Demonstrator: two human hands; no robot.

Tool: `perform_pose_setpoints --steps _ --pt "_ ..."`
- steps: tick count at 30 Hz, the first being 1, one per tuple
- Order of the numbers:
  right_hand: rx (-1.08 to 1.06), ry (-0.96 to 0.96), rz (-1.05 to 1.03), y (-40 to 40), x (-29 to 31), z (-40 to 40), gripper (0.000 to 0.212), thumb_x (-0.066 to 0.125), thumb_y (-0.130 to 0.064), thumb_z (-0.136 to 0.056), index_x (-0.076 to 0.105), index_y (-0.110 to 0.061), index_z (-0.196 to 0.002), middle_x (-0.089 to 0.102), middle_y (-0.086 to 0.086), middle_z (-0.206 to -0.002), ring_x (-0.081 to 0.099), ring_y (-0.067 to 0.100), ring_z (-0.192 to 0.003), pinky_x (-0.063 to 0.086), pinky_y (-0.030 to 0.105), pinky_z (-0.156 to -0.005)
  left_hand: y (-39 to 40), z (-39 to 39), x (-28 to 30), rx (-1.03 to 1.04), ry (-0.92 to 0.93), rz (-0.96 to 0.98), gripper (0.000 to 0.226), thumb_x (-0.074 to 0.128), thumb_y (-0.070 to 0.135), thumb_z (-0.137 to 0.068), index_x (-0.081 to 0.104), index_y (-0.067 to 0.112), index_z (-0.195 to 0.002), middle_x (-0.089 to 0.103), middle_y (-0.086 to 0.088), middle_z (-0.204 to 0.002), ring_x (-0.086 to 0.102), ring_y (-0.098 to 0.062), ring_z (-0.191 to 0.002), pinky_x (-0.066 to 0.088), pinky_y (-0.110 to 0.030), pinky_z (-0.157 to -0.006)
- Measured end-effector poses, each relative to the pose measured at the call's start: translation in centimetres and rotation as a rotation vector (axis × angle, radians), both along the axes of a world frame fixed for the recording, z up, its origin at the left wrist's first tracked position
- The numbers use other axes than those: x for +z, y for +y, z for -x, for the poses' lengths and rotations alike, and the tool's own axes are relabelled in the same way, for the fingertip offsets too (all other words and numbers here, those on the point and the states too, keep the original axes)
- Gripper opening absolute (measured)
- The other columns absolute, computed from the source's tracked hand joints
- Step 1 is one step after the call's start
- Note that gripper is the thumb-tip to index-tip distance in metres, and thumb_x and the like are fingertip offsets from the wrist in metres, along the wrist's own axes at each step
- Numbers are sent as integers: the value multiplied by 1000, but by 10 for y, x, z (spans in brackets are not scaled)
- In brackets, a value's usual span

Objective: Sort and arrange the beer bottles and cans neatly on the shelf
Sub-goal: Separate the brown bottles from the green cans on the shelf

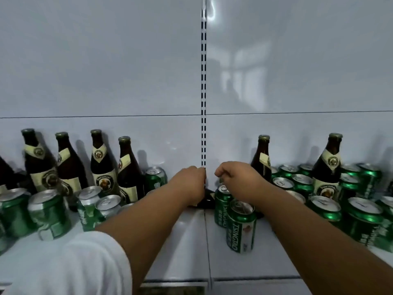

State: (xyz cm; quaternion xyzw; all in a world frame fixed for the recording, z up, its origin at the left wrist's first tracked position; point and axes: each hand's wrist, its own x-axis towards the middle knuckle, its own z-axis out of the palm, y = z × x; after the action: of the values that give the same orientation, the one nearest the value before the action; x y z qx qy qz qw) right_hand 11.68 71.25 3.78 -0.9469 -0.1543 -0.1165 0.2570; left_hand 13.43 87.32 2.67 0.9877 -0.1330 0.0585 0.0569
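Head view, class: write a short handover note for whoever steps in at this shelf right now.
Left hand: reaches to the shelf's back middle, over a dark bottle lying there; grip hidden.
Right hand: fingers curled above a Tsingtao can; hold unclear.
Bottles stand at the back left and right, cans mixed among them on both sides.
Done: little sorted.
Left: stand the fallen bottle, separate cans from bottles, line up rows.

I log four upright brown glass beer bottles with cream labels along the white metal shelf's back left, two more such bottles standing back right. Green aluminium cans with silver tops cluster loosely front left; a denser can group fills the right. One green Tsingtao can stands upright near centre. A dark bottle lies on its side at centre back, mostly hidden.
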Motion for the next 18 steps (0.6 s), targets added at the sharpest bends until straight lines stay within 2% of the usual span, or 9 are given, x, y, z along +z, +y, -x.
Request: perform_pose_setpoints --steps 3,6,11,15,18 --pt "-36 75 54 -1 -1 -5 22 48 -12 -96 67 -21 -103 62 -5 -101 61 15 -96 50 26 -81 -3 -27 -12 -41 116 -179 43 64 26 -87 52 17 -127 54 -12 -124 56 -33 -110 49 -41 -91" --pt "-43 123 116 -1 0 -8 17 52 -19 -97 67 -19 -103 59 -7 -95 58 13 -90 46 25 -76 -7 -43 -33 -55 128 -207 44 69 40 -81 53 26 -120 56 -8 -123 55 -32 -110 49 -44 -91" --pt "-87 78 127 3 -1 -18 14 51 -22 -95 66 -24 -94 63 -8 -90 59 10 -83 48 26 -70 -14 -56 -56 -73 -13 -324 49 67 29 -84 51 21 -129 51 -8 -131 44 -30 -123 38 -45 -99" --pt "-109 88 145 3 -4 -24 14 51 -22 -95 64 -24 -93 62 -7 -89 57 10 -82 45 26 -68 -13 -60 -57 -91 -53 -355 42 62 32 -89 54 21 -128 51 -8 -130 44 -29 -123 38 -44 -97" --pt "-122 91 155 1 0 -25 17 50 -19 -96 66 -18 -99 65 0 -95 59 15 -85 46 28 -71 -11 -61 -53 -102 -74 -298 43 62 37 -90 53 19 -127 51 -8 -128 46 -30 -121 41 -44 -95"
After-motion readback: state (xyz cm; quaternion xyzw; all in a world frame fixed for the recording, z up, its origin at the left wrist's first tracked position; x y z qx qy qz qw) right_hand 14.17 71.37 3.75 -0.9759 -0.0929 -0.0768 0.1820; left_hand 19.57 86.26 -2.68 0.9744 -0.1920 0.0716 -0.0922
